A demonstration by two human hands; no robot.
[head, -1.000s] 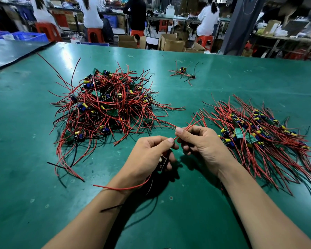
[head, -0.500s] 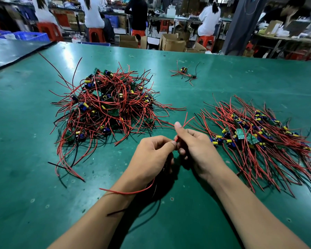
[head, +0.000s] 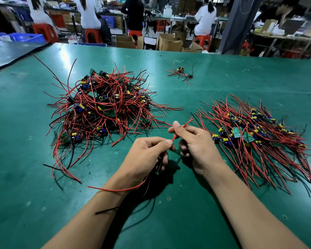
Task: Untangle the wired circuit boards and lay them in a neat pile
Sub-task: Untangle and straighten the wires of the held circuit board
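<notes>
A tangled heap of small circuit boards with red and black wires [head: 104, 108] lies on the left of the green table [head: 223, 78]. A combed-out pile of the same boards [head: 255, 137] lies on the right, wires fanned toward me. My left hand [head: 145, 157] grips one wired board, mostly hidden in the fist, with a red and a black wire trailing under my wrist. My right hand [head: 196, 142] pinches that board's red wires [head: 182, 127] between thumb and forefinger just right of my left hand.
A couple of stray wired boards [head: 181, 72] lie farther back in the middle of the table. A dark table [head: 11, 53] adjoins at far left. Beyond the far edge sit people on red stools among cardboard boxes [head: 169, 43].
My right hand has slid along the red wires, then turned so the wire ends point up and right. My left hand has stayed in place, holding the board.
</notes>
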